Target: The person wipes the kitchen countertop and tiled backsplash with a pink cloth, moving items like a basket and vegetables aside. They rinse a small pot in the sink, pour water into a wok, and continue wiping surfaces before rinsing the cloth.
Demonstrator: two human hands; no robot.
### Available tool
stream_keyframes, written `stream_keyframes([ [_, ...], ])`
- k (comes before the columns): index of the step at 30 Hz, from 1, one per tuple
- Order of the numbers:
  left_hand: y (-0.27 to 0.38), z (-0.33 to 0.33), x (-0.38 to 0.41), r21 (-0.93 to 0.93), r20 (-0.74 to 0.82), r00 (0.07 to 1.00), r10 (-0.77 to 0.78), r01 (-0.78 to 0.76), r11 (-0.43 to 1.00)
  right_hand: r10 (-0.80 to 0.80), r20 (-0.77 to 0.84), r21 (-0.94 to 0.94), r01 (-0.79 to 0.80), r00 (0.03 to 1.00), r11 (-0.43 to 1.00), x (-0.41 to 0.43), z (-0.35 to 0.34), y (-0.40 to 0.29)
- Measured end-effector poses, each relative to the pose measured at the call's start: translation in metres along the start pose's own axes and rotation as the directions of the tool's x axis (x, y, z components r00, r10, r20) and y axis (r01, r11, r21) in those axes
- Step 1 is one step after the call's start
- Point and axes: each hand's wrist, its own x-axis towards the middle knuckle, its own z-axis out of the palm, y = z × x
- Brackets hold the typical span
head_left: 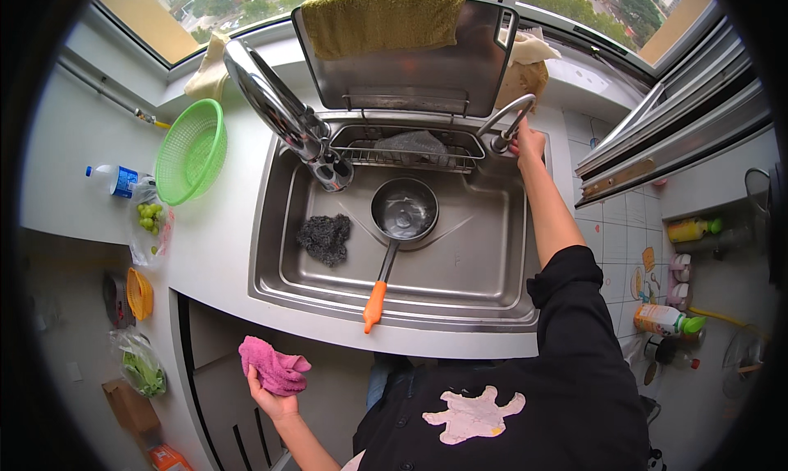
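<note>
My left hand (275, 403) holds a crumpled pink towel cloth (277, 367) in front of the counter, left of my body. At the sink's back right corner my right hand (528, 143) grips the base of a small curved metal spout (506, 112). The stainless steel sink (468, 268) lies before me. In it sits a small dark saucepan (404, 210), which seems to hold some clear liquid. Its orange-ended handle (375, 305) reaches over the front rim. A dark scouring pad of wiry mesh (325, 239) lies left of the pan.
A large chrome faucet (277, 101) rises at the back left. Behind the wire rack (348, 152) with a grey mesh cloth (414, 146), an upright board (400, 80) bears a green towel (381, 21). A green basket (192, 152) stands left. Window frames (671, 126) jut in at right.
</note>
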Motion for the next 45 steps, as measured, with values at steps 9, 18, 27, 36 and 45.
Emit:
stream_keyframes([
  [9,-0.009,0.001,-0.022,0.059,-0.05,0.998,0.038,-0.035,0.998,-0.039,0.159,0.566,-0.059,0.986,0.823,0.008,-0.022,0.049],
  [18,-0.008,0.024,-0.006,-0.008,0.003,1.0,-0.003,0.003,1.0,0.101,-0.083,0.345,-0.066,0.991,0.936,-0.004,-0.018,0.031],
  [27,0.012,0.013,0.014,-0.037,0.058,0.998,0.038,-0.036,0.999,0.042,0.207,0.16,-0.076,0.978,0.984,-0.127,-0.063,0.092],
  [36,0.015,-0.052,0.043,-0.069,0.085,0.994,0.068,-0.062,0.996,0.17,0.717,-0.199,-0.035,0.676,0.979,-0.264,-0.023,0.049],
  [45,0.054,-0.043,0.05,0.132,0.072,0.986,0.15,-0.159,0.978,0.163,0.95,-0.133,-0.128,0.265,0.983,-0.432,0.045,0.04],
])
